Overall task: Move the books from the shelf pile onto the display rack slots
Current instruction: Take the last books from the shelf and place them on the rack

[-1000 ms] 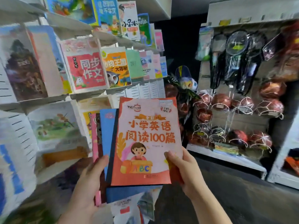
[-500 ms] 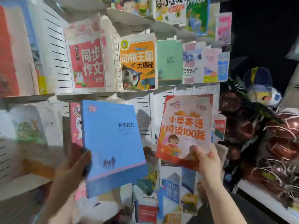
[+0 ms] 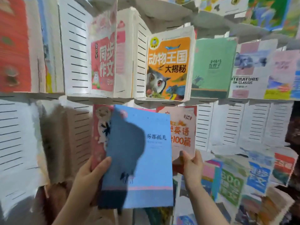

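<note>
Looks like the step of putting the orange reading book into a slot of the display rack, in the row just under the owl book. To do this well: slide the book flat against the white slatted back, hold it straight and not tipped, set the bottom edge down on a ledge, then let go slowly to stop any flop forward. Watch out for the blue book, held right in front and covering the left part of the orange one; better to pull the blue one a bit to the left to avoid a bump. No way to tell about the bottom edge of the orange book, resting on something or not: hidden behind the hand and the blue cover. Right hand: up high, arm in from the lower right, thumb pressed on the front cover near the bottom, other fingers tucked behind, pinching the orange book. Left hand: up too, arm in from the lower left, thumb lying across the lower left of the blue cover, other fingers out of sight behind, gripping the blue book together with a pink book just behind it. Blue book tilted a little, with a dark shadow across its left half. More books lying in a pile low on the right, near the right hand.
</note>
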